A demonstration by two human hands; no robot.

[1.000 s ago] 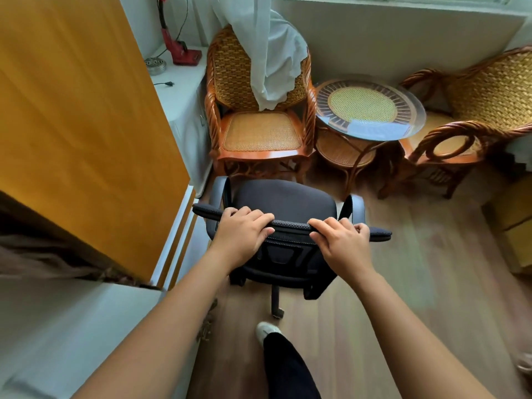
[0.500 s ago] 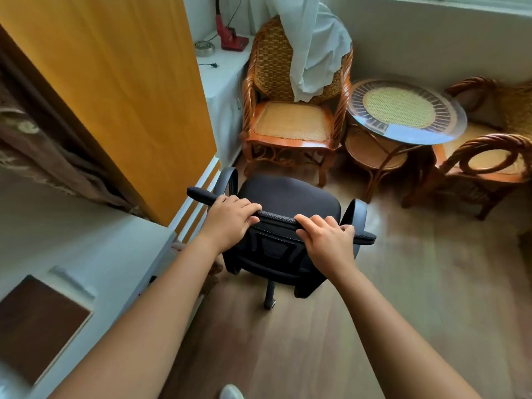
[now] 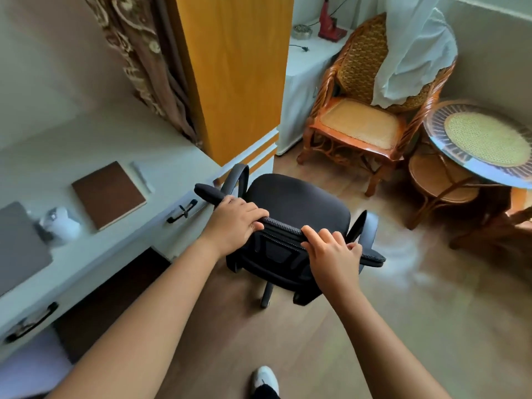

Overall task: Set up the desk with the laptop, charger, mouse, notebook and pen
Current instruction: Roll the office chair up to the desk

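Head view: both hands on the office chair beside the desk.

The left hand (image 3: 234,221) was closed around the top edge of the black office chair (image 3: 293,208), and the right hand (image 3: 334,256) lay on the same edge with its fingers curled loosely over it — neither held anything else. On the white desk (image 3: 95,139), the brown notebook (image 3: 108,194) lay flat with the pen (image 3: 141,177) just beside it; the white mouse (image 3: 59,226) sat between the notebook and the closed grey laptop (image 3: 17,246). No charger was visible. I judge the step was placing the chair at the desk — next, it likely needs turning and rolling toward the dark kneehole.
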